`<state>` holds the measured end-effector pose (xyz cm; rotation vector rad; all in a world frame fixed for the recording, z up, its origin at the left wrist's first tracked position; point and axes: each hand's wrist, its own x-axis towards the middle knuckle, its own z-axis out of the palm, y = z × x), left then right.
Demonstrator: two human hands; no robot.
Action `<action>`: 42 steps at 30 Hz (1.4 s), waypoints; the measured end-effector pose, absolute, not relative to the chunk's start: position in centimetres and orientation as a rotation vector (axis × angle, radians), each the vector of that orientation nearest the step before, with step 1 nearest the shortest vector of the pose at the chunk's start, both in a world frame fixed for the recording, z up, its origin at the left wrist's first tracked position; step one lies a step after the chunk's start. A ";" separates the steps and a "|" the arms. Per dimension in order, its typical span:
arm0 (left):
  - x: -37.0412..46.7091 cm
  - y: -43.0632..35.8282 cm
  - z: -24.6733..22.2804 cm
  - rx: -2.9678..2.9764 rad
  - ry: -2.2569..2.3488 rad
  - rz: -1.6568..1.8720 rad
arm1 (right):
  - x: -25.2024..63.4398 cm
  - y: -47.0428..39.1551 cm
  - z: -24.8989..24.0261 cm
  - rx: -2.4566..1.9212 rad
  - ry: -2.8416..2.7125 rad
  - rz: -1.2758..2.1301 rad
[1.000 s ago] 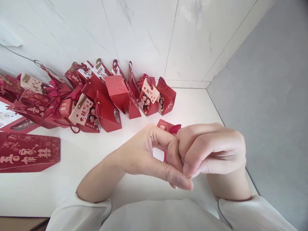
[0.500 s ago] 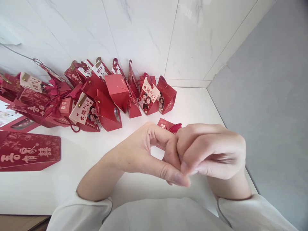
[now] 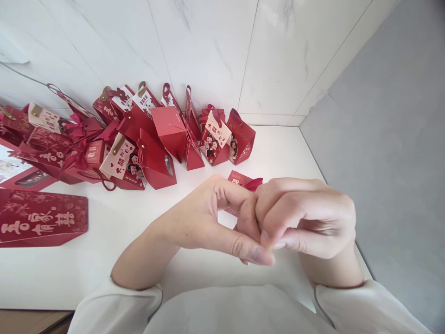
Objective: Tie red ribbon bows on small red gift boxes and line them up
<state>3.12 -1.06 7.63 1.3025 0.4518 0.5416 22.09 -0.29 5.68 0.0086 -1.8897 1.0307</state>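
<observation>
My left hand (image 3: 222, 222) and my right hand (image 3: 309, 218) meet in the air over the white table, fingers pressed against each other. The left fingers are curled, with the thumb stretched along below them. On the right hand, thumb and forefinger are pinched together at the left fingertips. Anything between the fingertips is too small or hidden to make out. Behind the hands lies a red gift box (image 3: 239, 178) with a dark red ribbon bow, mostly covered by them.
Several red gift boxes with handles and ribbons stand crowded along the tiled wall (image 3: 208, 55), among them a box with a cartoon couple (image 3: 212, 144). A larger red box (image 3: 45, 220) lies at the left. The white table (image 3: 132, 241) ends at the right beside grey floor.
Both hands stay in nearly the same place, fingertips still together, with only a very slight shift of the thumbs. The boxes have not moved.
</observation>
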 end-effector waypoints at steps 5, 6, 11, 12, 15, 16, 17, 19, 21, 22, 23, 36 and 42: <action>3.2 -0.9 7.4 1.299 0.462 0.543 | 22.3 -0.4 5.7 -0.025 -1.942 1.029; 3.2 -0.9 7.3 1.289 0.460 0.546 | 22.4 -0.3 5.6 -0.035 -1.945 1.034; 3.3 -0.9 7.1 1.228 0.447 0.552 | 22.8 -0.2 5.0 -0.056 -1.952 1.032; 3.3 -0.9 7.1 1.224 0.445 0.554 | 22.9 -0.1 4.9 -0.054 -1.962 1.029; 3.3 -0.9 7.1 1.250 0.446 0.561 | 23.0 0.1 4.7 -0.049 -1.993 1.016; 3.3 -0.8 7.2 1.265 0.448 0.558 | 23.0 0.1 4.7 -0.039 -1.993 1.006; 3.3 -0.8 7.2 1.280 0.451 0.552 | 22.9 0.2 4.7 -0.024 -1.988 0.995; 3.3 -0.8 7.2 1.294 0.453 0.540 | 22.7 0.2 4.8 -0.001 -1.972 0.974; 3.3 -0.7 7.2 1.283 0.445 0.534 | 22.6 0.3 5.0 0.012 -1.965 0.955; 3.3 -0.7 7.2 1.275 0.437 0.533 | 22.5 0.3 5.1 0.015 -1.973 0.946; 3.3 -0.7 7.2 1.265 0.428 0.535 | 22.5 0.3 5.1 0.014 -1.985 0.936; 3.3 -1.0 7.4 1.236 0.387 0.582 | 21.5 -0.7 5.8 0.001 -1.896 0.798; 3.3 -1.1 7.2 1.296 0.400 0.629 | 21.9 -1.1 5.8 -0.082 -1.924 0.795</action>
